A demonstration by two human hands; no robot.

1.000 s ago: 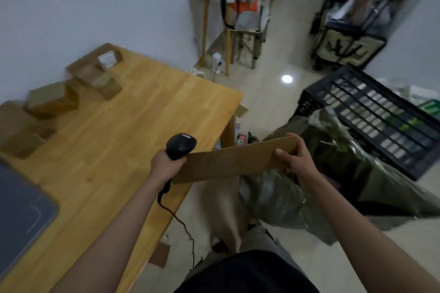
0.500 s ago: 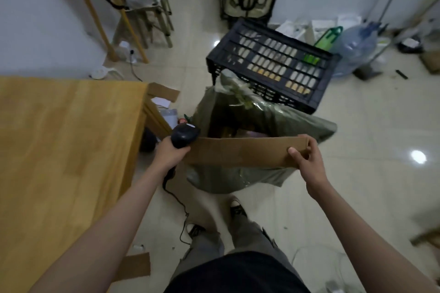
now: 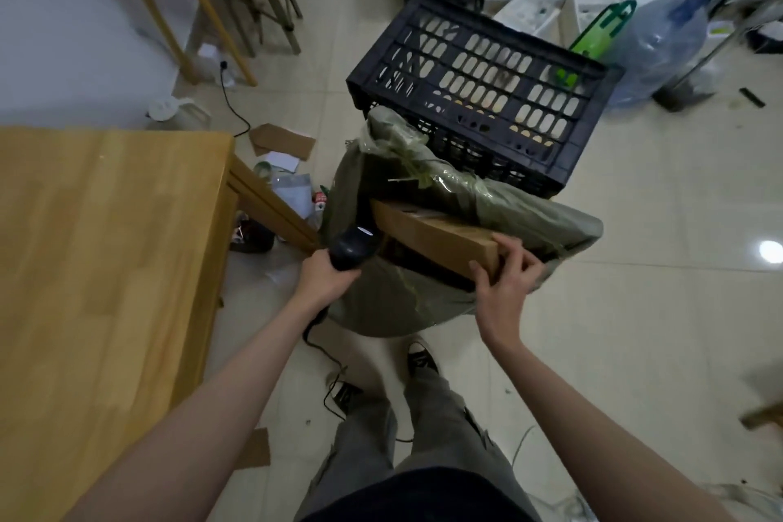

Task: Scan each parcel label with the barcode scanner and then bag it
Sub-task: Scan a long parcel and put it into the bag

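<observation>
1. The barcode scanner (image 3: 351, 248) is gripped by the left hand (image 3: 324, 275), fingers wrapped round its handle, as it was half a second ago; its cable (image 3: 328, 356) trails down to the floor below that hand
2. The near end of the cardboard parcel (image 3: 436, 239) is pinched by the right hand (image 3: 504, 282), thumb on the side face and fingers curled over the top corner
3. Half a second ago the parcel was held level between the two hands, above the bag; now its far end is tipped down into the mouth of the green bag (image 3: 508, 210), and the near end rests at the bag's rim beside the right hand
4. The scanner head sits just beside the parcel's left part, at the bag's left edge
5. To the left of the left hand, a wooden table (image 3: 106, 267) is seen, its leg slanting toward the bag
6. Beyond both hands, directly behind the bag and touching it, a black slotted crate (image 3: 487, 68) is standing
7. Between table and bag, cardboard scraps (image 3: 281, 140) and papers are scattered on the tiled floor
8. Far right beyond the crate, a clear water bottle (image 3: 661, 42) is lying
</observation>
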